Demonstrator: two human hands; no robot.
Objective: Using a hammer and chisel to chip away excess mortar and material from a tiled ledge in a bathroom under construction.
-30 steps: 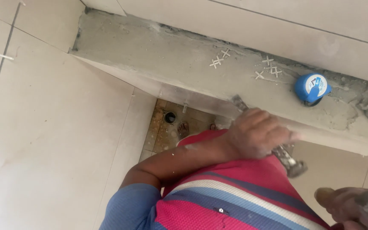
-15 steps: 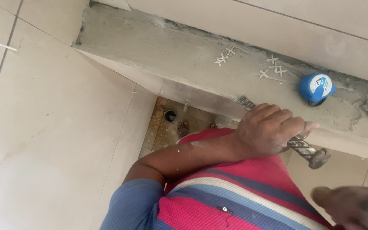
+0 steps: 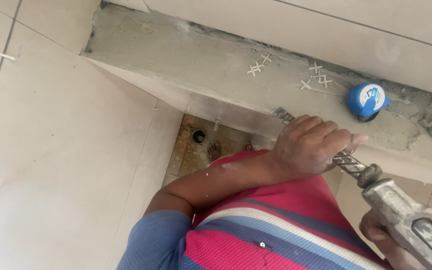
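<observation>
Where the rough grey mortar ledge [image 3: 196,55] meets the pale wall tiles [image 3: 66,165], the left hand [image 3: 308,145] is wrapped tightly around a ribbed steel chisel [image 3: 348,162] — all fingers curled about its shaft. The chisel lies at a slant: its flat tip rests against the front edge of the ledge, just left of the knuckles, and its mushroomed striking end projects to the lower right. The grey metal hammer head [image 3: 406,217] touches that striking end. The right hand [image 3: 383,240] is only partly in view beneath the hammer, at the lower right corner; its fingers appear closed around the handle, though most of the grip is hidden. On the ledge, well behind the chisel, sit 2 loose clusters of white plastic cross-shaped tile spacers [image 3: 258,65] and a round blue tape measure [image 3: 367,100]. Below the ledge — a brown floor patch with a round drain opening [image 3: 199,135]. A striped red, white and blue shirt [image 3: 276,230] fills the foreground.
</observation>
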